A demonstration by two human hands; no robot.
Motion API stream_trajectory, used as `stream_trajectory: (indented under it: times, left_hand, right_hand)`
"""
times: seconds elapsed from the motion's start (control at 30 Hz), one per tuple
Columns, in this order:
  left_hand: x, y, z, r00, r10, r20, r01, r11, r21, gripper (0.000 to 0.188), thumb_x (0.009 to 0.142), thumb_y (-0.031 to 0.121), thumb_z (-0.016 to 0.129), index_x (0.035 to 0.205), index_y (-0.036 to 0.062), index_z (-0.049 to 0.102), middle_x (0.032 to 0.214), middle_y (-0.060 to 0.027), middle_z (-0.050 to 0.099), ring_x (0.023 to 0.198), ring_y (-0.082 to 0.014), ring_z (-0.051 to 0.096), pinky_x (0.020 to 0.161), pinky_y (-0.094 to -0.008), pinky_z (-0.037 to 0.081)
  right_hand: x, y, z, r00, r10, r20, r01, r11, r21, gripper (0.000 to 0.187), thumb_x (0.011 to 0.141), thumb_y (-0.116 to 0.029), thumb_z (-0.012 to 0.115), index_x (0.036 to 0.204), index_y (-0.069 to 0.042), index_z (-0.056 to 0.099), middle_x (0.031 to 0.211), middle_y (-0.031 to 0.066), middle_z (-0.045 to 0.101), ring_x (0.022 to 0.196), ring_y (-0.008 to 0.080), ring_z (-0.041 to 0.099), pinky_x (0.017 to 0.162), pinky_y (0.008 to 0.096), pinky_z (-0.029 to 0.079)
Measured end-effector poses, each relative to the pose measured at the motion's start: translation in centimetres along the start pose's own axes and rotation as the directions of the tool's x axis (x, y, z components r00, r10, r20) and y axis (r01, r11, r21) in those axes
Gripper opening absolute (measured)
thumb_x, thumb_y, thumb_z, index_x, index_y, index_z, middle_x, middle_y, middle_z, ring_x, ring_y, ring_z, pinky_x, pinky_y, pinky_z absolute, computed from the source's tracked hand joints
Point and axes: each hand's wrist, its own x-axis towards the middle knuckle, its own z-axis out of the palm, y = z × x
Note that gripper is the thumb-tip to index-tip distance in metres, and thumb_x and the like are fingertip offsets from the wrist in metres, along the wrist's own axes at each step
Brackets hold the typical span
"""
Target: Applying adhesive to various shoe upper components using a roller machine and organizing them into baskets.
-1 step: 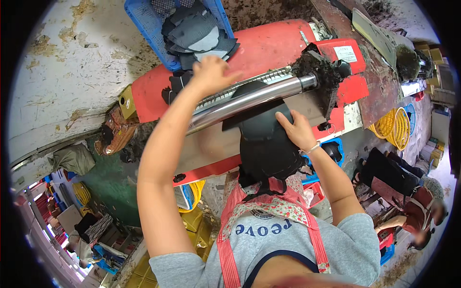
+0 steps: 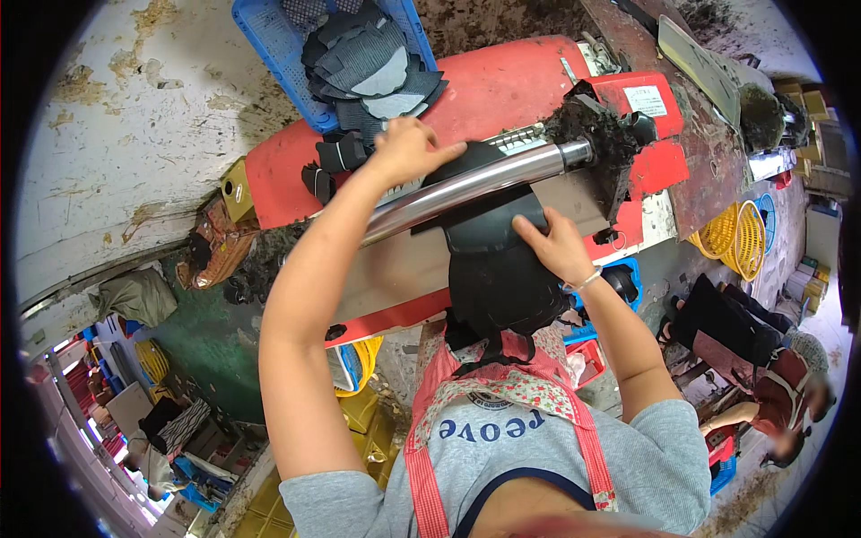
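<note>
My right hand grips the right edge of a stack of black sheet pieces, thumb on top and fingers at the side. The stack lies in front of a shiny metal roller on a red machine. Beneath the roller, a black sheet shows on the far side. Over the roller reaches my left hand, its thumb stretched out at that sheet's edge and apart from the bent fingers. Its fingertips are partly hidden.
Dark cut pieces fill a blue basket at the machine's far left. Black scraps heap at the roller's right end. Yellow baskets stand at right. A person is farther right, another at lower left.
My left hand has moved slightly right and nearer, from beside the basket to the sheet beyond the roller. The right hand stays almost still on the stack.
</note>
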Motion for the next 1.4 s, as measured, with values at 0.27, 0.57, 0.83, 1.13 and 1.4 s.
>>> stream_trajectory:
  times: [0.27,0.57,0.83,1.13,1.4]
  left_hand:
    - [0.0,1.3,-6.0,0.823,0.135,-0.551,-0.407,0.817,-0.409,0.02,0.069,0.005,0.073,0.082,0.0012,0.058,0.077,-0.0133,0.059,0.075,-0.0295,0.057,0.07,-0.0375,0.045]
    - [0.2,-1.2,-1.3,0.976,0.178,-0.124,-0.144,0.96,0.242,0.05,0.076,0.049,0.065,0.105,0.0086,0.065,0.123,-0.013,0.05,0.122,-0.0319,0.037,0.097,-0.0527,0.029]
    - [-0.4,1.7,-4.8,0.877,0.179,-0.445,-0.362,0.856,-0.369,0.022,0.07,0.009,0.072,0.086,-0.0009,0.061,0.083,-0.0184,0.06,0.081,-0.036,0.058,0.072,-0.0394,0.045]
    - [2.5,-7.7,-7.8,0.704,0.335,-0.627,-0.08,0.914,0.398,0.043,0.068,0.041,0.074,0.094,0.0089,0.066,0.111,-0.0069,0.057,0.114,-0.0256,0.043,0.092,-0.0453,0.034]
    - [-1.1,0.5,1.5,0.997,0.072,0.035,-0.05,0.901,-0.431,0.038,0.078,0.038,0.066,0.09,0.0022,0.065,0.097,-0.0178,0.061,0.109,-0.0322,0.048,0.089,-0.049,0.038]
  right_hand:
    - [-1.8,0.9,-0.4,0.982,-0.179,0.063,0.172,0.979,0.108,0.026,0.082,-0.022,0.065,0.088,0.003,0.058,0.081,0.0207,0.063,0.075,0.0323,0.062,0.067,0.0365,0.047]
    - [0.2,-0.1,0.2,0.997,-0.072,-0.012,0.071,0.996,-0.059,0.038,0.083,-0.032,0.062,0.094,0.004,0.056,0.084,0.0221,0.062,0.08,0.0357,0.062,0.071,0.0391,0.046]
    - [-2.0,3.0,0.0,0.966,-0.223,0.128,0.198,0.964,0.18,0.035,0.074,-0.015,0.073,0.098,0.002,0.054,0.089,0.0184,0.063,0.085,0.0307,0.062,0.076,0.0352,0.047]
    - [-1.6,1.2,0.1,0.986,-0.067,0.155,0.05,0.992,0.115,0.031,0.076,-0.021,0.072,0.09,0.003,0.057,0.081,0.0188,0.063,0.077,0.032,0.062,0.07,0.0377,0.047]
    - [-1.1,-0.4,-0.1,0.989,-0.151,-0.002,0.15,0.983,0.103,0.042,0.075,-0.029,0.074,0.094,0.005,0.056,0.088,0.0191,0.064,0.085,0.0269,0.064,0.074,0.0371,0.048]
